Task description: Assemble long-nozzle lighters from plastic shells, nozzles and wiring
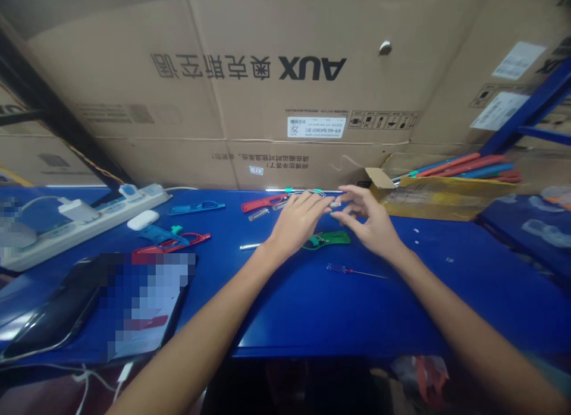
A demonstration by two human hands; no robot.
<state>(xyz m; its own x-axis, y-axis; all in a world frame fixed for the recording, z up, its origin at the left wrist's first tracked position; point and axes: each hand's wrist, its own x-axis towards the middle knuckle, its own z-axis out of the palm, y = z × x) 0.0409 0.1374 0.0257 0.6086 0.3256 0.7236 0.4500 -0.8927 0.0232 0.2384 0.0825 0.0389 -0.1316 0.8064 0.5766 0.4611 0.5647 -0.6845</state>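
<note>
Close together above the back of the blue table [330, 314], my two hands meet at the fingertips. My left hand [298, 219] is closed, back upward, its fingers hiding most of what they grip. My right hand [368, 217] curls thumb and fingers around a small pale piece [335, 206] at the left fingertips; its kind is too small to tell. Under my left hand lie a green plastic handle piece [334, 239] and a thin metal rod [250, 246]. Beyond it are a red plastic handle piece [259, 203] and a small clear part [259, 214]. A screwdriver [345, 269] lies nearer me.
A cardboard box [437, 198] of red and blue pieces stands back right, against large cartons [267, 22]. At left are a power strip [107, 213], a white earbud case [143, 219], blue pieces [196, 207], a red piece [154, 250] and a partly blurred screen device [151, 308].
</note>
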